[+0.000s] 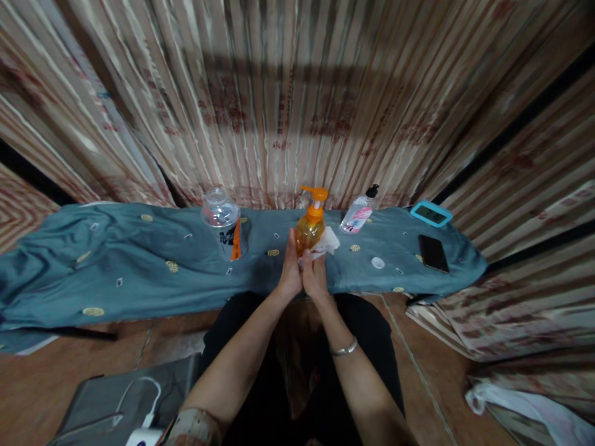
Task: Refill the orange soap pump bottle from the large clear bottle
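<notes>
Both hands meet in front of the orange pump bottle (310, 228). My left hand (290, 267) stands flat and upright against the bottle's near left side, fingers straight and close together, its palm pressed toward the right hand. My right hand (315, 275) lies against it, heel to heel, and its fingers pinch a crumpled white tissue (326, 241) held to the bottle's right side. A silver bracelet (344, 349) circles the right wrist.

That bottle stands upright on a teal cloth (116, 260) dotted with small yellow marks, at the near edge of the covered surface, its orange pump head pointing left. Left of the bottle stands a clear plastic jar (223, 224) with an orange and dark label. Right of the bottle and farther back, a small clear bottle (359, 214) with a black pump and pink label leans to the right. Right of the bottle, near the front edge, lies a small white cap (378, 262). Farther right lies a black phone (433, 253), and behind it a device in a light blue case (431, 214). Striped curtains (288, 93) hang behind the bottle.
</notes>
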A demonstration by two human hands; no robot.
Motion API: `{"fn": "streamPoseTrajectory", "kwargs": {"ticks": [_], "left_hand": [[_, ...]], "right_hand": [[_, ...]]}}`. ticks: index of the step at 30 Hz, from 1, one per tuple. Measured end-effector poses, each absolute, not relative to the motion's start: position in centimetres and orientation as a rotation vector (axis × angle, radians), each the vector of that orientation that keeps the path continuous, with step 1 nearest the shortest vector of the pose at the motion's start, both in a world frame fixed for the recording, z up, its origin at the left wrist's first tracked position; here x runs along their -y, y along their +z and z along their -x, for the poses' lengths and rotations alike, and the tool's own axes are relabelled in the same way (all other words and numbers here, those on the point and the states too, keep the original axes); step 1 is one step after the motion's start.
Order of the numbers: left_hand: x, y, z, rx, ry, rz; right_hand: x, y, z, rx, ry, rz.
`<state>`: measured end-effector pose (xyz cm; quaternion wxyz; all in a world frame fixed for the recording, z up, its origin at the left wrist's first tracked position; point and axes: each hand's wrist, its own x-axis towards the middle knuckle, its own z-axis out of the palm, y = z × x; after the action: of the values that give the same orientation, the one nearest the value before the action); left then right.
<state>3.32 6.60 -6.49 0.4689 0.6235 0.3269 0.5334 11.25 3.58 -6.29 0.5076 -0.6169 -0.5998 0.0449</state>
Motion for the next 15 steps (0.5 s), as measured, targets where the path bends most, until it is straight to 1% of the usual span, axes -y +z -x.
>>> {"fn": "streamPoseTrajectory", "kwargs": {"ticks": [3, 8, 10, 12, 15], "left_hand": [[-6.6, -6.9, -2.9, -0.78, 1.267, -1.675], [-6.6, -8.2, -2.8, -0.743, 1.228, -1.813], [-6.4, -8.8, -2.9, -0.742, 1.235, -1.833], [-6.1, -9.1, -3.0, -0.745, 1.245, -1.829], [-5.6, -9.2, -3.0, -0.738, 1.24, -1.805]], "right_hand": [[-3.1, -6.0, -12.2, 1.352, 0.207, 1.468], [-3.9, -2.0, -13.9, 1.283, 0.285, 1.414], [-4.5, -1.2, -13.9, 1.266, 0.303, 1.39], [-4.8, -1.4, -13.5, 1.249, 0.343, 1.368], [-4.4, -3.2, -12.9, 1.229, 0.444, 1.345]]}}
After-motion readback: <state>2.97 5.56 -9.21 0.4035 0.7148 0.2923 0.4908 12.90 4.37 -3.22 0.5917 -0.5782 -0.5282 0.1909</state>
